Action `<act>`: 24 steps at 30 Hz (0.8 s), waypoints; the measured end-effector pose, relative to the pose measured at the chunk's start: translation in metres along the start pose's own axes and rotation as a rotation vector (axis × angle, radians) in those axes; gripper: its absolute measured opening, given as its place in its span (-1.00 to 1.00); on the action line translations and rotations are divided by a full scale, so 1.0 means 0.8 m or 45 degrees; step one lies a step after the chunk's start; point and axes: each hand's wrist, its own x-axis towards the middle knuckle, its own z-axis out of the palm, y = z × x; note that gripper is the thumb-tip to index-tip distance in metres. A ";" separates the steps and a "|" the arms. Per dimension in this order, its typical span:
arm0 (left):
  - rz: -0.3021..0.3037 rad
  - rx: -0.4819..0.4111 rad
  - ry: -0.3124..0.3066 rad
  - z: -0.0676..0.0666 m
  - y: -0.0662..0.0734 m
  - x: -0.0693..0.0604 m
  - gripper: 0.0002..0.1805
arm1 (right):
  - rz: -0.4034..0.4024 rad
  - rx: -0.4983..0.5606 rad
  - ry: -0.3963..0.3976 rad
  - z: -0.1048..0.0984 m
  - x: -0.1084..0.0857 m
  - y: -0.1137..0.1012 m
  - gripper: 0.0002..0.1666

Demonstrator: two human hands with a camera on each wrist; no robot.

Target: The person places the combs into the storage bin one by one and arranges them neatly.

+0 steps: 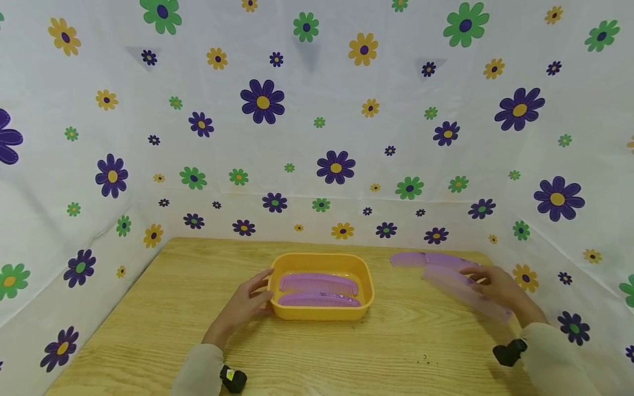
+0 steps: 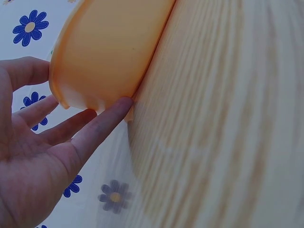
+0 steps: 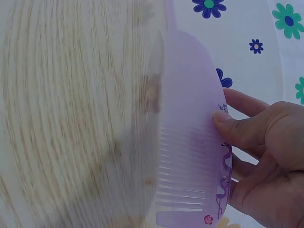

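Toward the right end of the wooden table (image 1: 337, 357), a translucent purple comb (image 3: 190, 95) slants in the grip of the right hand (image 1: 497, 283), which pinches it along its spine between thumb and fingers. Dark purple print runs along that spine, with a small pink flower near one end, and the teeth point away from the palm. The comb is blurred in the head view, and whether it touches the tabletop is hard to tell.

Just beyond it, near the table's back edge, lie two more purple combs (image 1: 408, 259), end to end, their meeting ends seeming to overlap. Well apart from these, around the middle of the table, sits a yellow basin (image 1: 322, 313) with rounded corners. Inside it rest a rear comb (image 1: 319, 281) and a front comb (image 1: 319, 299), roughly parallel, teeth toward the near side. At the basin's left end, the left hand (image 1: 250, 297) rests its spread, unclenched fingers against the outer wall, grasping nothing.

Both forearms wear pale sleeves (image 1: 198, 368), each with a black device (image 1: 510, 352) at the wrist. White cloth (image 1: 297, 143) printed with purple, green and yellow flowers surrounds the table at the back and sides.
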 end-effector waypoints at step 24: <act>0.009 -0.019 -0.017 -0.002 0.000 -0.001 -0.32 | -0.131 0.137 0.040 0.013 0.010 -0.041 -0.61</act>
